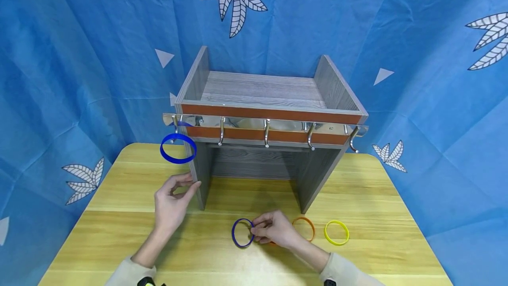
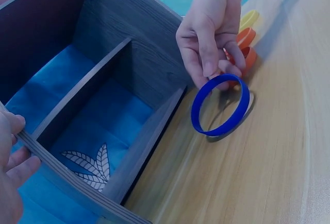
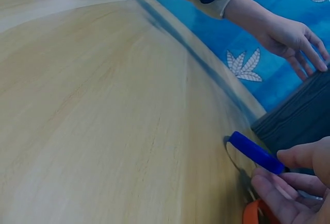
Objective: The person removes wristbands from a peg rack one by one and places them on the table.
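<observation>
My left hand (image 1: 172, 197) grips the front edge of the left side panel (image 1: 203, 193) of a grey wooden shelf (image 1: 262, 83), thumb and fingers on either side. A blue wristband (image 1: 178, 160) hangs from the leftmost hook, above that hand. Low over the table in front of the shelf, my right hand (image 1: 275, 228) pinches a second blue wristband (image 1: 233, 234) by its right side. In the left wrist view this wristband (image 2: 221, 130) is tilted up, with its shadow beneath. An orange wristband (image 2: 249, 59) lies beside the right hand, partly hidden by the fingers.
A metal rail (image 1: 246, 122) with several hooks runs across the shelf's front. To the right on the wooden table (image 1: 377, 233) lie another orange wristband (image 1: 313, 229) and a yellow wristband (image 1: 336, 244). A blue patterned cloth (image 1: 79, 56) hangs behind.
</observation>
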A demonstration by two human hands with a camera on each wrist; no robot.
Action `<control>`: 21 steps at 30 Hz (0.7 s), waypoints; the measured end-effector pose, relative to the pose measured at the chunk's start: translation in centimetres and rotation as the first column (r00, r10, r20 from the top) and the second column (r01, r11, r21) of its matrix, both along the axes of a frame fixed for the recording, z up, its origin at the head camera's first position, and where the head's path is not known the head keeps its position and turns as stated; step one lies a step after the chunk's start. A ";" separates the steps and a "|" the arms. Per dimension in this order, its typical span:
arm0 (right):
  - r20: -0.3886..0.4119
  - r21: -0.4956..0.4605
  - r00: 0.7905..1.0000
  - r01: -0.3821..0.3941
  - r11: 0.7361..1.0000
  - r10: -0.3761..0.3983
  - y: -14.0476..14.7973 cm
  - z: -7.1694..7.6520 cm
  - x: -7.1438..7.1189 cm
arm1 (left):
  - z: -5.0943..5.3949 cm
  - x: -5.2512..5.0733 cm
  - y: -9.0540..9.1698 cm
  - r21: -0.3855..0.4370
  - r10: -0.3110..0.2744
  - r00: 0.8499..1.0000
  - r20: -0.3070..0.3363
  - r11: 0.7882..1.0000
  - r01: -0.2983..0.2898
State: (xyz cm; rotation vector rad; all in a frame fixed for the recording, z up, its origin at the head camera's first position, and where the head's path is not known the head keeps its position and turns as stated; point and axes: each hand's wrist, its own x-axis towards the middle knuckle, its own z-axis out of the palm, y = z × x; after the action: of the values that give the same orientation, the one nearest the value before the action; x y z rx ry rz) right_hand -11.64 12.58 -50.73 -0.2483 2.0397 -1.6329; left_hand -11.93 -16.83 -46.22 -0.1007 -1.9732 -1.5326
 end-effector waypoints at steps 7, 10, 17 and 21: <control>-0.005 0.026 1.000 -0.004 1.000 0.004 0.7 0.6 0.1 | 0.1 0.0 0.0 0.003 -0.006 1.000 -0.010 1.000 0.006; -0.013 0.028 1.000 -0.005 1.000 0.005 1.0 0.9 0.2 | 0.2 0.0 0.0 0.002 -0.002 1.000 -0.006 1.000 0.002; -0.070 -0.016 0.997 0.011 1.000 -0.012 1.2 2.0 0.0 | 0.1 0.0 0.0 0.004 0.006 1.000 0.007 1.000 -0.006; -0.124 -0.022 0.992 0.025 0.999 -0.028 1.2 2.8 -0.2 | 0.1 0.0 -0.1 0.002 0.002 1.000 0.004 1.000 -0.002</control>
State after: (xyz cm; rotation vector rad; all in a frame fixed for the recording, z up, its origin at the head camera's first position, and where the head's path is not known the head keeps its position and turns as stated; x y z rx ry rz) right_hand -11.85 13.81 -47.92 -0.3390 2.1278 -1.6932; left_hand -11.96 -16.89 -46.16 -0.0950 -1.9745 -1.5345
